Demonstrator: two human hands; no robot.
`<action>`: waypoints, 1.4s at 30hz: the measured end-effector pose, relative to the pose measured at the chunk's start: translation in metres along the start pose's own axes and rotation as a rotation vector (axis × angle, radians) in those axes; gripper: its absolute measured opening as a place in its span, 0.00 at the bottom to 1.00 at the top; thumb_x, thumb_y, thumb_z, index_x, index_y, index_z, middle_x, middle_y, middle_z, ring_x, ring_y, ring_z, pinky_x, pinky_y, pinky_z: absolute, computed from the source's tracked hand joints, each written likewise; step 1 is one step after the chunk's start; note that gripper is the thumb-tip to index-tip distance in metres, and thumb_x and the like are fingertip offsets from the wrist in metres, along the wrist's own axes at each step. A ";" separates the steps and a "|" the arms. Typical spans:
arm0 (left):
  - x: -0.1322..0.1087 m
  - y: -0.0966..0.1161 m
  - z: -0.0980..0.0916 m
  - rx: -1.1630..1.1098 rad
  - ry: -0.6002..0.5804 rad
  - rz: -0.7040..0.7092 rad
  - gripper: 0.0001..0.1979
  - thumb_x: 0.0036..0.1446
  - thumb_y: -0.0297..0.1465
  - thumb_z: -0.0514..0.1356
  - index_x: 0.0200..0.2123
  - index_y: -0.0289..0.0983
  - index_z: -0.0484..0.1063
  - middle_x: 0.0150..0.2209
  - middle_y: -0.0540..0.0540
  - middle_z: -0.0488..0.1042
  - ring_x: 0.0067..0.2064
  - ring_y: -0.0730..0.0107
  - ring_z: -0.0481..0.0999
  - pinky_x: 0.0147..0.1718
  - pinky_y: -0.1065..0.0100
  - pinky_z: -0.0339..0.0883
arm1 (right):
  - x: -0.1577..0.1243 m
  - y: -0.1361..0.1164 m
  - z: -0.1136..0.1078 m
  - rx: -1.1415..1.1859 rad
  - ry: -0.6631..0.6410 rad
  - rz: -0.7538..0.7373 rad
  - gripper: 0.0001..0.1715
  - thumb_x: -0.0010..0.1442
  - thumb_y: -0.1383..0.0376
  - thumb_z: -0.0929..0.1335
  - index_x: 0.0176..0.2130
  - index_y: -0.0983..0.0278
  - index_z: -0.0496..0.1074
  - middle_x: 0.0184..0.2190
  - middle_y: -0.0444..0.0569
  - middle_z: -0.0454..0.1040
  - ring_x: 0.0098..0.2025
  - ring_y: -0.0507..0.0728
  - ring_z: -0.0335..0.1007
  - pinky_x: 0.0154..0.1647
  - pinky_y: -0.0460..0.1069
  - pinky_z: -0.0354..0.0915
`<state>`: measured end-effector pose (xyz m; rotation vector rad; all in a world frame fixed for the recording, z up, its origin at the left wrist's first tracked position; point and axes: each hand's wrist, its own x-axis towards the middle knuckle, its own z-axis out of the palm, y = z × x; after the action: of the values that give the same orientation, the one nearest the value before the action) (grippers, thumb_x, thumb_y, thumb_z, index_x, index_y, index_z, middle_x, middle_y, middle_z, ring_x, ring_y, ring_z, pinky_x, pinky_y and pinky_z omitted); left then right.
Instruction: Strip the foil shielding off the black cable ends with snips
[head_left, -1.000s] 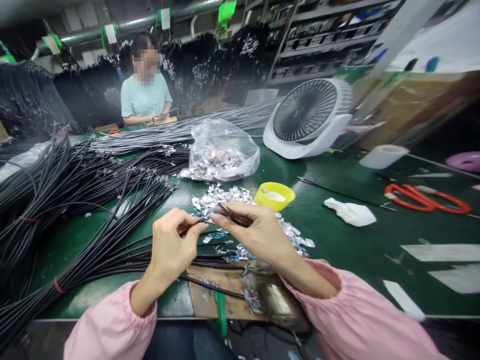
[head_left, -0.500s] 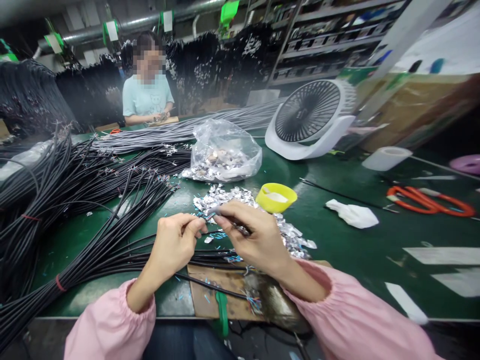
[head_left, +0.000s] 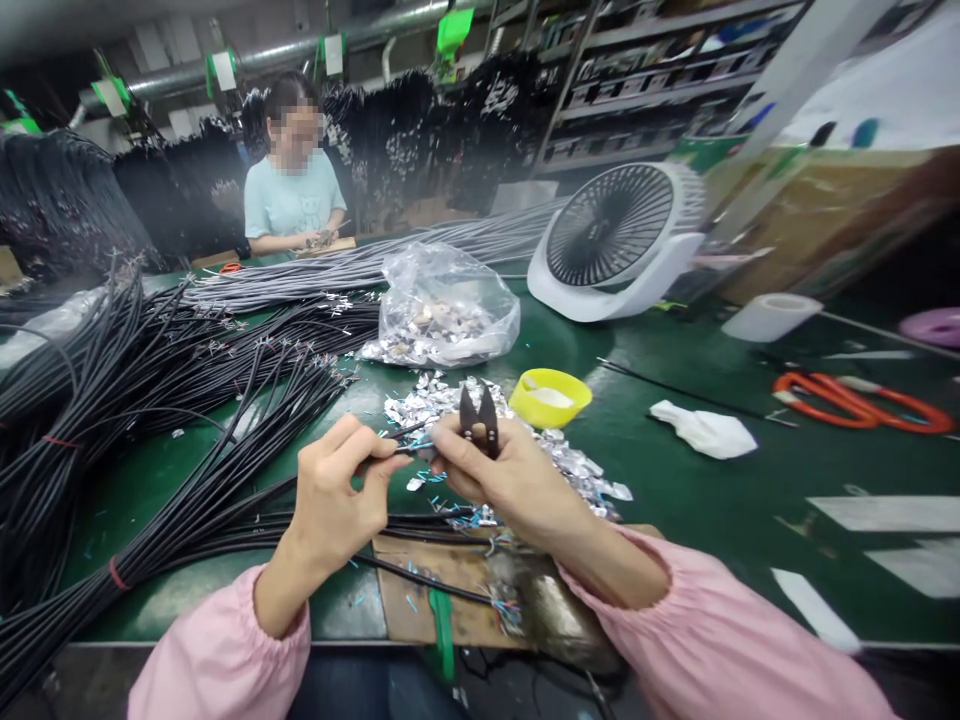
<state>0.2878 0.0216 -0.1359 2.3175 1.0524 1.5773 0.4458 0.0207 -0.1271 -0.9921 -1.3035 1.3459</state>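
My left hand [head_left: 334, 490] pinches the end of a black cable [head_left: 225, 515] that runs off to the left into a big bundle. My right hand [head_left: 499, 470] is closed round small black snips [head_left: 478, 418], whose two blades stick up above the fingers, while its fingertips pinch the thin wires at the cable's tip [head_left: 416, 447]. Both hands hover over a brown work board [head_left: 450, 590] at the near edge of the green table [head_left: 675, 500]. Behind the hands lies a heap of silvery foil scraps [head_left: 442, 395].
Black cable bundles [head_left: 112, 380] fill the left of the table, grey cables [head_left: 337, 265] the back. A clear bag of scraps [head_left: 446, 310], yellow bowl [head_left: 550, 396], white fan [head_left: 615, 240], tape roll [head_left: 769, 315], white rag [head_left: 701, 428] and orange scissors [head_left: 862, 400] lie around. Another person [head_left: 292, 190] works opposite.
My right hand has turned so the snips now point upward with their blades showing, instead of lying along the fingers. My left hand keeps its pinch on the cable end.
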 end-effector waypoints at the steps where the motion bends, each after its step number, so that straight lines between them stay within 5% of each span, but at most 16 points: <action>1: 0.000 0.000 0.000 0.029 0.014 0.018 0.07 0.53 0.23 0.61 0.25 0.36 0.67 0.23 0.53 0.63 0.24 0.79 0.62 0.20 0.75 0.54 | -0.001 0.000 0.000 -0.042 0.009 -0.054 0.24 0.48 0.48 0.69 0.19 0.65 0.64 0.09 0.36 0.51 0.13 0.45 0.44 0.13 0.43 0.42; 7: -0.001 0.002 0.001 0.033 0.052 -0.026 0.05 0.53 0.24 0.60 0.26 0.36 0.69 0.24 0.52 0.65 0.25 0.78 0.65 0.21 0.76 0.57 | -0.006 0.001 0.007 -0.291 -0.087 -0.276 0.26 0.54 0.48 0.66 0.20 0.65 0.66 0.16 0.43 0.62 0.20 0.49 0.57 0.19 0.44 0.57; 13: 0.000 0.007 -0.002 -0.049 0.091 -0.145 0.06 0.54 0.26 0.60 0.36 0.40 0.75 0.26 0.51 0.68 0.25 0.78 0.66 0.19 0.76 0.58 | -0.006 0.002 0.004 -0.387 0.212 -0.436 0.29 0.58 0.44 0.60 0.39 0.64 0.73 0.25 0.48 0.70 0.25 0.52 0.65 0.24 0.45 0.65; 16: -0.001 0.008 -0.003 -0.049 0.110 -0.145 0.06 0.54 0.26 0.60 0.34 0.39 0.75 0.26 0.51 0.69 0.24 0.78 0.67 0.20 0.76 0.59 | -0.005 0.003 0.003 -0.433 0.176 -0.477 0.24 0.60 0.48 0.62 0.39 0.63 0.74 0.31 0.50 0.74 0.31 0.54 0.70 0.31 0.47 0.68; 23: -0.001 0.008 -0.005 0.004 0.075 -0.059 0.06 0.54 0.25 0.61 0.35 0.39 0.75 0.25 0.52 0.70 0.23 0.79 0.68 0.20 0.76 0.60 | -0.006 0.003 0.005 -0.425 0.087 -0.482 0.21 0.61 0.53 0.63 0.33 0.64 0.77 0.21 0.47 0.72 0.23 0.52 0.67 0.22 0.44 0.65; 42: -0.002 0.011 -0.002 0.152 0.111 -0.032 0.04 0.56 0.27 0.60 0.35 0.37 0.74 0.26 0.51 0.72 0.24 0.78 0.69 0.24 0.76 0.64 | -0.006 0.000 0.005 -0.369 0.094 -0.386 0.24 0.58 0.49 0.64 0.29 0.65 0.78 0.22 0.48 0.74 0.22 0.52 0.67 0.20 0.45 0.65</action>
<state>0.2908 0.0113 -0.1313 2.3174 1.2702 1.6864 0.4418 0.0134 -0.1270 -0.9701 -1.6082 0.7732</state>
